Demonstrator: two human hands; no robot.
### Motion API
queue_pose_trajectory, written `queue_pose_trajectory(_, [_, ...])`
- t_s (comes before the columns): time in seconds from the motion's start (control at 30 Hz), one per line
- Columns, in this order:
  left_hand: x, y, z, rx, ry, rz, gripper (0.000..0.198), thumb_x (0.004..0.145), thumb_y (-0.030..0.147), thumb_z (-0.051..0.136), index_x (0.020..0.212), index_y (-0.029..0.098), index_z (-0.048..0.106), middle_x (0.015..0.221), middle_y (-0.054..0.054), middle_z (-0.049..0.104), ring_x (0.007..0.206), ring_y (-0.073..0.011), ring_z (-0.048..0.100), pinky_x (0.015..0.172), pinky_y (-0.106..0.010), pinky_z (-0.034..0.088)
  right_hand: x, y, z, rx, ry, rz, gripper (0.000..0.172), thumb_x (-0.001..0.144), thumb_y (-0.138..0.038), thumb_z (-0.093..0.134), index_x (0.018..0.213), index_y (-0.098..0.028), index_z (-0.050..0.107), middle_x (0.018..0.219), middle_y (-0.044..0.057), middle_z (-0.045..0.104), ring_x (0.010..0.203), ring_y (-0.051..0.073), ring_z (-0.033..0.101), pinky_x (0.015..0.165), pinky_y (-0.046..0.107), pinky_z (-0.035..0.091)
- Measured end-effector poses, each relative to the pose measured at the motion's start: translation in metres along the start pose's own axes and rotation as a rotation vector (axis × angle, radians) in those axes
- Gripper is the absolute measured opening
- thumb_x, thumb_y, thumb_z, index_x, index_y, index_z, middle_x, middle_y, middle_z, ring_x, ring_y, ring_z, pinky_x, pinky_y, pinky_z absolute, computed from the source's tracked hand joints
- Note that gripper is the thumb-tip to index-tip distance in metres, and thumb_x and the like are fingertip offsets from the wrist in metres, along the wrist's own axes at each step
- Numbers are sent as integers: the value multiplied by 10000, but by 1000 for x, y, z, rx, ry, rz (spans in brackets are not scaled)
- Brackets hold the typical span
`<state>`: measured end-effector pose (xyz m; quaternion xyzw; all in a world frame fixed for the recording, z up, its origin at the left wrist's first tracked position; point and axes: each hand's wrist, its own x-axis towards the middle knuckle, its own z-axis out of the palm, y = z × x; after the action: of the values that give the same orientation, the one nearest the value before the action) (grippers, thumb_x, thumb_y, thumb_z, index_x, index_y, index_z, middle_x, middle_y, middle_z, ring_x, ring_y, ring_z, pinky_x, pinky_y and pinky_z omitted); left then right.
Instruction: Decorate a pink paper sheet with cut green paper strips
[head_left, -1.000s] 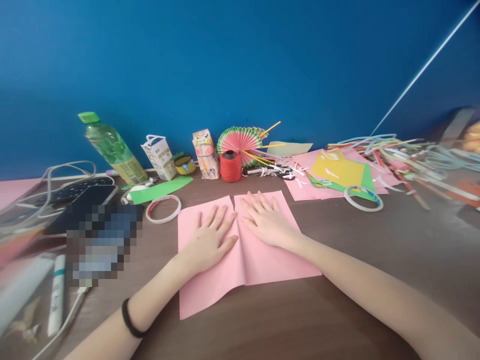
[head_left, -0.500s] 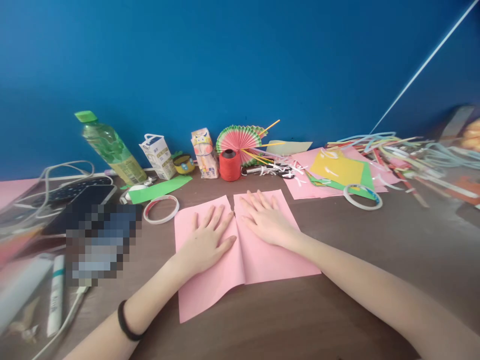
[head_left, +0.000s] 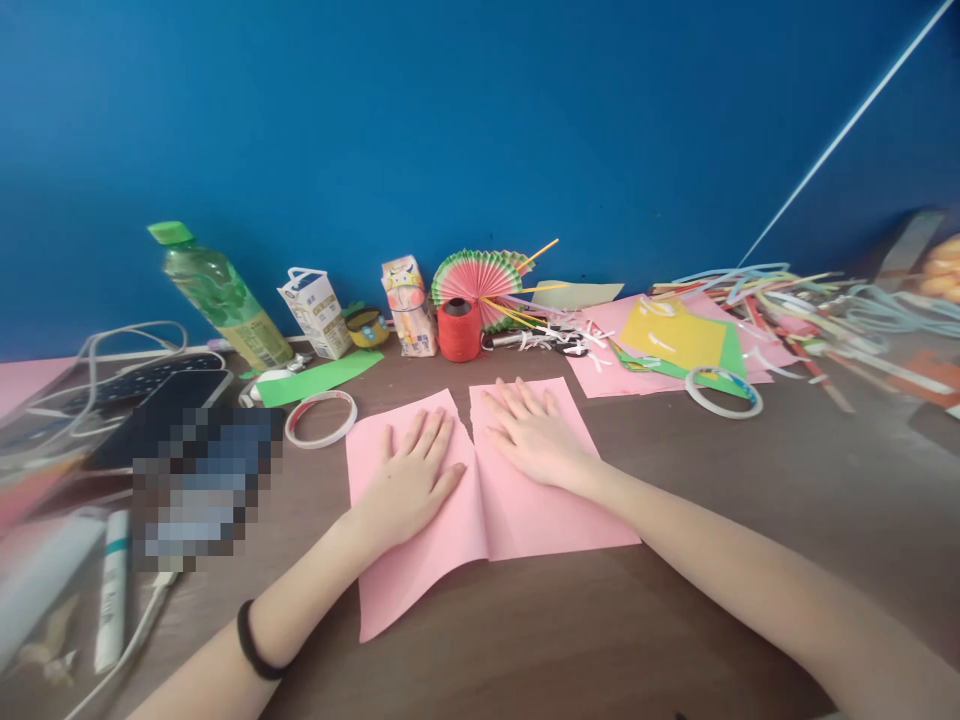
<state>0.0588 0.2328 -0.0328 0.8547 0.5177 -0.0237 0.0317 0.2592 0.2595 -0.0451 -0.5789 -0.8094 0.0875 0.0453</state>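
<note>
A sheet of pink paper (head_left: 525,515) lies on the brown table in front of me, creased down its middle. From its far edge a ragged tear runs partway along that crease. My left hand (head_left: 411,488) rests flat on the left half, fingers spread. On the right half, my right hand (head_left: 536,432) lies flat too, its fingers apart. The near left corner of the sheet curves up a little from the table. Neither hand grips anything.
Tape rolls lie left (head_left: 321,440) and right (head_left: 724,410) of the sheet. Behind stand a green bottle (head_left: 225,300), a milk carton (head_left: 315,312), red thread spool (head_left: 459,335) and paper fan (head_left: 480,275). Coloured paper (head_left: 675,335) is at right; a marker (head_left: 112,595) and phone (head_left: 161,420) at left.
The tear at the far edge has widened and lengthened slightly. My left hand has shifted a little to the left with its half of the sheet; the right hand has barely moved.
</note>
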Motion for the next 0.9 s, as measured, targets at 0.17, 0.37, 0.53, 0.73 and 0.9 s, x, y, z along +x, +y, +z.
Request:
queue_pose_trajectory(0.17, [0,-1,2,-5,15,2,635,912,492,177,1445,145,184,1511,-82,174,1392,-284,121,1076,-573,138,2,4,1,6,-3,-7,582,918,-474,174,1456,-251,168,1530,25,71,1403,302,31,1092,572,89])
queue_pose_trajectory(0.37, [2,-6,5,-32,43,17,694,888,567,203,1449,161,162,1509,-85,176,1392,-287,121,1077,-585,115,3,7,1,5,0,-19,588,915,-494,168,1457,-265,150,1531,18,71,1404,295,34,1094,567,87])
queue_pose_trajectory(0.53, [3,-13,7,-39,40,27,713,879,578,227,1453,166,135,1510,-82,175,1391,-290,121,1075,-589,135,4,10,0,4,17,-13,589,916,-501,149,1457,-268,151,1530,23,96,1405,285,40,1100,545,100])
queue_pose_trajectory(0.73, [4,-16,11,-21,80,40,693,881,570,242,1454,195,138,1507,-77,195,1388,-291,140,1077,-583,132,6,12,1,5,20,-19,599,909,-524,145,1454,-278,158,1530,14,93,1405,284,47,1102,538,101])
queue_pose_trajectory(0.9, [5,-15,9,-17,63,25,695,881,559,250,1451,173,152,1507,-83,185,1388,-286,141,1071,-579,164,5,12,-1,8,15,-23,594,912,-518,144,1455,-277,152,1531,20,94,1406,280,43,1102,535,102])
